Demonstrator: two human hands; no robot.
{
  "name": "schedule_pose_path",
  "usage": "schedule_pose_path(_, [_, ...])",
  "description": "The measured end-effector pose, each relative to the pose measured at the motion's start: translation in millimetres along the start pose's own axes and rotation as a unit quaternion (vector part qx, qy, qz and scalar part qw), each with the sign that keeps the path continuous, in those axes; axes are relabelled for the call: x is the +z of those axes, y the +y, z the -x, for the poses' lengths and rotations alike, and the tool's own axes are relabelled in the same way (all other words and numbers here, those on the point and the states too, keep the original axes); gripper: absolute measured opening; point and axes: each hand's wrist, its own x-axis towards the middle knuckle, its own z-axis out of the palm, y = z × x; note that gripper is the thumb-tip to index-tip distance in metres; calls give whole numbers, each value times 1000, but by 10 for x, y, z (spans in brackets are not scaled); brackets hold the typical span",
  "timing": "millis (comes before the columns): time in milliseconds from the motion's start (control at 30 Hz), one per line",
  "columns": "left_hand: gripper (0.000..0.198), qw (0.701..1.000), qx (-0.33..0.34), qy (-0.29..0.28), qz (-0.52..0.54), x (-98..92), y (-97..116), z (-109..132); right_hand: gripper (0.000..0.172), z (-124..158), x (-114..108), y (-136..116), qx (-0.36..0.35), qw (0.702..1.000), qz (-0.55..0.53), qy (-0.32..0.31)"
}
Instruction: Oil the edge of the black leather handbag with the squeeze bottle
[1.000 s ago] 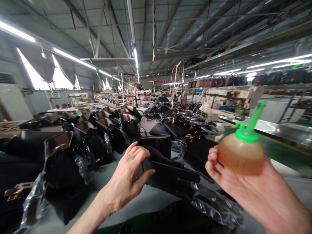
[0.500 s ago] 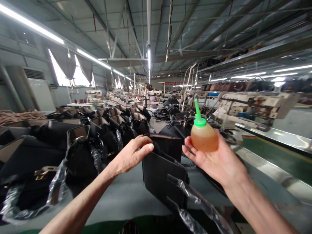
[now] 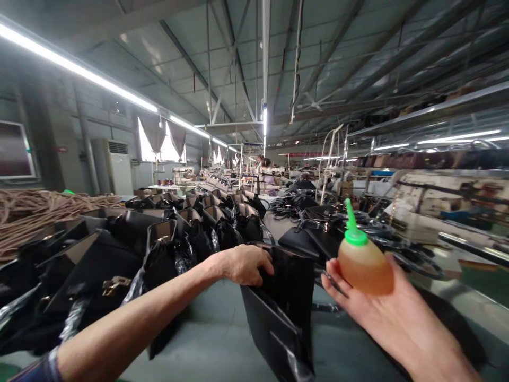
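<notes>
Grey factory counter (image 3: pixel 214 331): carrying the black leather handbag (image 3: pixel 290 289), standing upright.
Left hand (image 3: pixel 246 263): gripping handbag's top rim, fingers curled shut.
Right hand (image 3: pixel 376 313): half-open, cupping amber green-nozzled squeeze bottle (image 3: pixel 363 270), upright, just right of handbag.

Amber bottle (image 3: pixel 365 271), green cap (image 3: pixel 353 232)
Plain black bag (image 3: pixel 288 302) left of the bottle, grey surface (image 3: pixel 214 339) below it

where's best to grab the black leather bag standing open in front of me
Probably the top rim of the black leather handbag, from above on its left: it stands with its mouth open upward, and the left hand curls over that edge. The right hand is full, holding an amber squeeze bottle.
</notes>
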Motion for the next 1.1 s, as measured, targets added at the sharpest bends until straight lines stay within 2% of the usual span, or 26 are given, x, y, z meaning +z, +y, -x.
schedule_pose_path(133, [35, 998, 61, -32, 2, -38, -51, -46, 31, 2, 23, -36, 5, 1000, -6, -11])
schedule_pose_path(267, [29, 995, 87, -22, -38, -110, -61, 0, 35, -53, 126, -111, -3, 1000, 6, -15])
schedule_pose_path(333, [29, 997, 66, -9, -27, -93, -37, 34, 35, -95, 229, -113, 5, 1000, 9, -22])
schedule_pose_path(400, [35, 1000, 4, 3, 10, -32, 16, 54, 35, -141, 365, -72, 31, 999, 13, -32])
schedule_pose_path(467, [41, 996, -70, 36, 30, 46, 89, 63, 36, -195, 503, 7, 60, 997, 23, -42])
schedule_pose_path(533, [45, 991, -104, 78, 39, 106, 161, 79, 38, -261, 609, 108, 82, 995, 35, -48])
schedule_pose_path(700, [51, 988, -79, 107, 80, 107, 230, 187, 37, -398, 668, 294, 116, 991, 47, -50])
schedule_pose_path(800, [32, 988, -62, 129, 63, 66, 252, 245, 35, -412, 629, 291, 122, 990, 48, -47])
schedule_pose_path(867, [36, 991, -72, 108, 28, 52, 284, 247, 35, -400, 606, 254, 121, 990, 54, -44])
schedule_pose_path(933, [40, 996, -67, 41, -30, 51, 316, 220, 34, -382, 595, 213, 115, 991, 64, -34])
schedule_pose_path(1033, [12, 990, -23, -58, -127, 55, 320, 164, 32, -341, 597, 177, 99, 992, 80, -7])
schedule_pose_path(1067, [4, 986, -4, -69, -153, 49, 303, 150, 32, -320, 598, 172, 94, 992, 84, 3])
schedule_pose_path(1100, [5, 981, 18, -70, -178, 36, 277, 137, 33, -293, 597, 168, 91, 992, 86, 11])
